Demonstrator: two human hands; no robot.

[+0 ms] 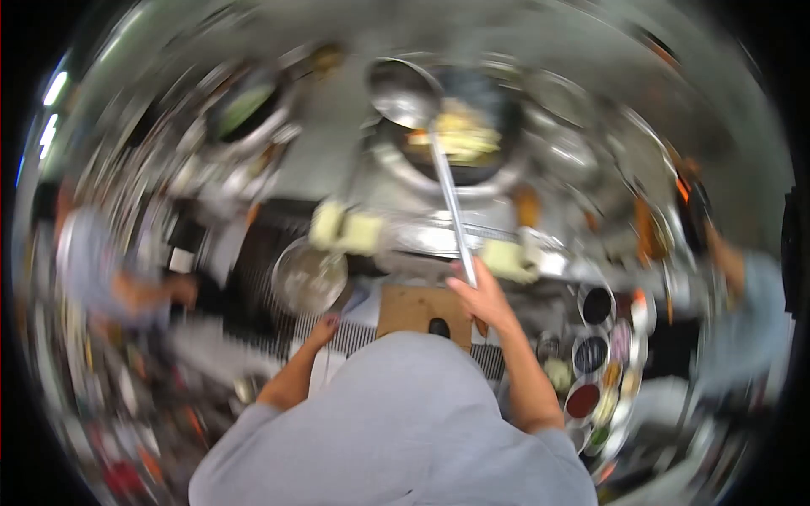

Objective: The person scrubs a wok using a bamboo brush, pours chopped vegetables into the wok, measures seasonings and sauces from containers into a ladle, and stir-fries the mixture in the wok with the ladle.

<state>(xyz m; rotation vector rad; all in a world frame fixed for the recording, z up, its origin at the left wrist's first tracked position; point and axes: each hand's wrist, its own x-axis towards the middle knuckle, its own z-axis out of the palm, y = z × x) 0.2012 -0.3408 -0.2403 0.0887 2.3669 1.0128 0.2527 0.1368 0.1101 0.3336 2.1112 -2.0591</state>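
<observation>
My right hand point(481, 295) is closed around the handle of a long metal ladle point(447, 194). The ladle's round bowl is raised over the left rim of a dark wok point(472, 173), which holds pale yellow food point(460, 139) with a bit of orange. Low on the left, my left hand point(324, 329) is at the near edge of a metal bowl point(310, 278) with something pale or clear inside. A bluish-grey cloth-like thing point(359, 299) lies beside that hand. Blur hides its fingers and whether it grips anything.
Folded yellowish cloths point(359, 234) lie along the stove's front edge. Round containers of seasonings point(584, 400) stand at my right. Another wok point(245, 114) with green food is at the upper left. One person point(110, 278) works at each side; the right one point(742, 312) wears light blue.
</observation>
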